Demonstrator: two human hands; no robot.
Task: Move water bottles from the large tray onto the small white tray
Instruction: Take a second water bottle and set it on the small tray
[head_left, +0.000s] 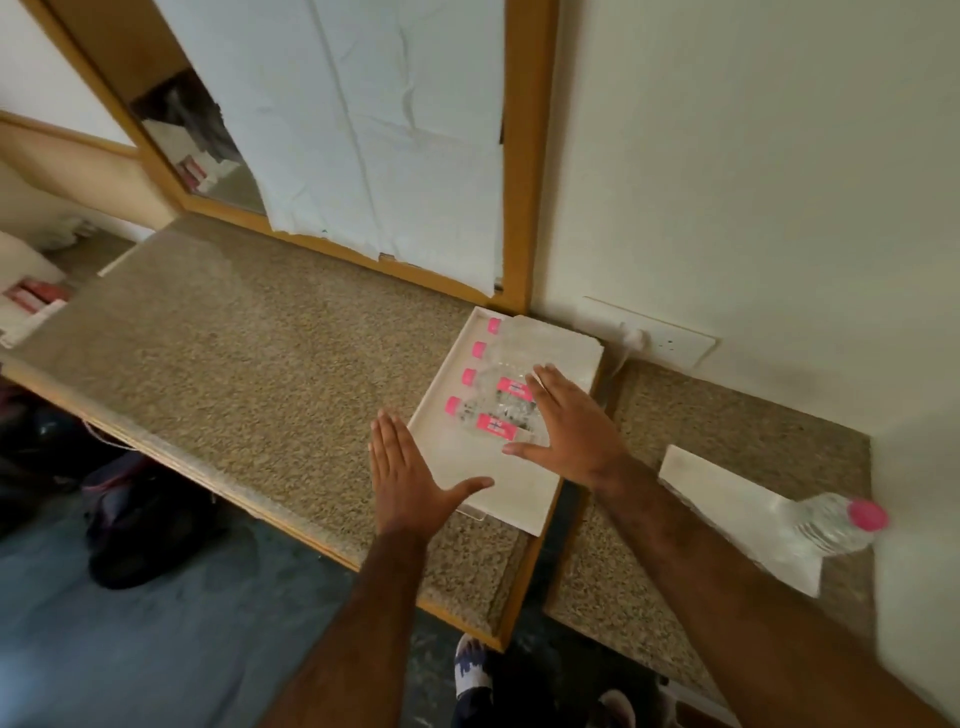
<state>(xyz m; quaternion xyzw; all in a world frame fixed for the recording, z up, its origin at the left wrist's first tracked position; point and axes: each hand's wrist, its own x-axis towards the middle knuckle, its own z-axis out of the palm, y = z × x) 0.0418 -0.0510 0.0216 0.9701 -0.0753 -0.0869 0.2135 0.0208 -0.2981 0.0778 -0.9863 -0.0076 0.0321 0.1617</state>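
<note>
Desk (260, 364): speckled tan-and-brown granite pattern
Large tray (511, 493): plain cream
Bottles (498, 410): clear, pink caps, pink labels
Small tray (727, 499): white
Lone bottle (836, 519): clear, pink cap
Mirror frame (519, 182): orange-brown wood
Wall (753, 156): cream

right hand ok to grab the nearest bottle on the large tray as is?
Probably yes. The right hand is open, spread just above the nearest bottle on the large tray, with nothing between them. The left hand sits at the tray's left edge, clear of the bottles.
</note>
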